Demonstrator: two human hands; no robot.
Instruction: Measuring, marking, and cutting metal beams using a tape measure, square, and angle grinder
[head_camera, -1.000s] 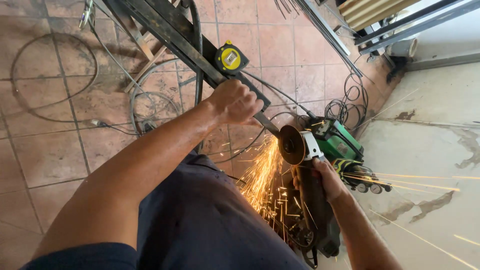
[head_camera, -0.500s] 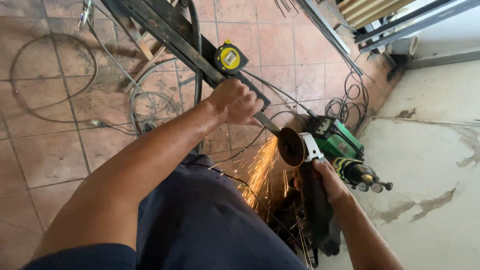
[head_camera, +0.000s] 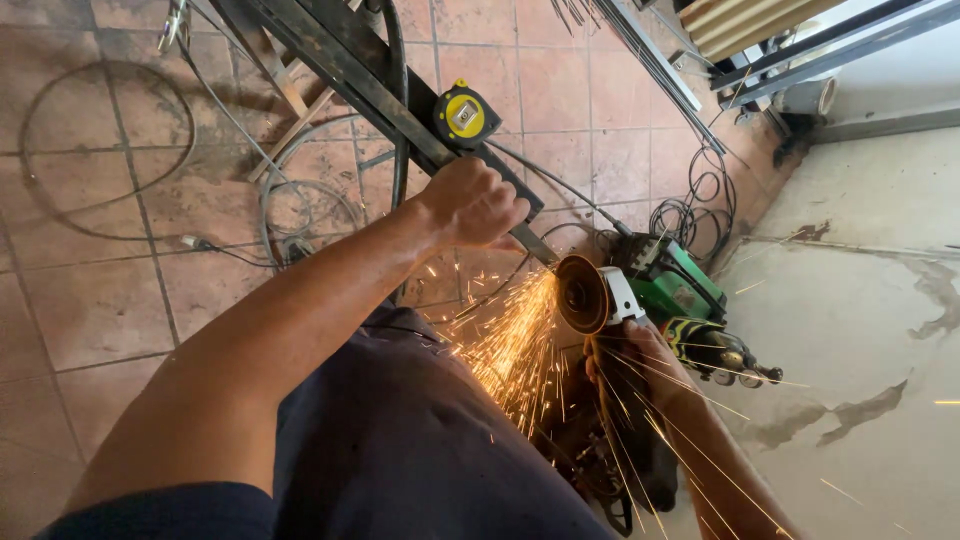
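Terracotta tiles (head_camera: 110, 330) cover the floor on the left, laid in a square grid with pale grout; on the right they give way to a grey concrete slab (head_camera: 870, 300), stained and cracked. Loose cables (head_camera: 690, 215) lie looped over the tiles, and more metal bars (head_camera: 650, 60) rest near the upper edge.

A long dark steel bar (head_camera: 340, 70) runs diagonally from the upper left down toward the centre, its long axis slanting to the lower right, where its end meets the grinding disc. A yellow tape measure (head_camera: 466, 115) sits on the bar just above the left hand (head_camera: 475, 205), which is clamped in a fist around the bar close to its cut end.

The angle grinder (head_camera: 600, 300) sits just below and right of that hand, its round disc face-on to the camera and touching the bar's tip. The tool's body extends down and to the right into the right hand (head_camera: 645, 365), whose fingers are closed round the body. Orange sparks (head_camera: 510, 345) spray down and to the left over dark trousers (head_camera: 420, 440), with thin streaks also flying to the lower right. A green machine (head_camera: 680, 290) stands on the floor just behind the grinder, at the seam between tile and concrete.
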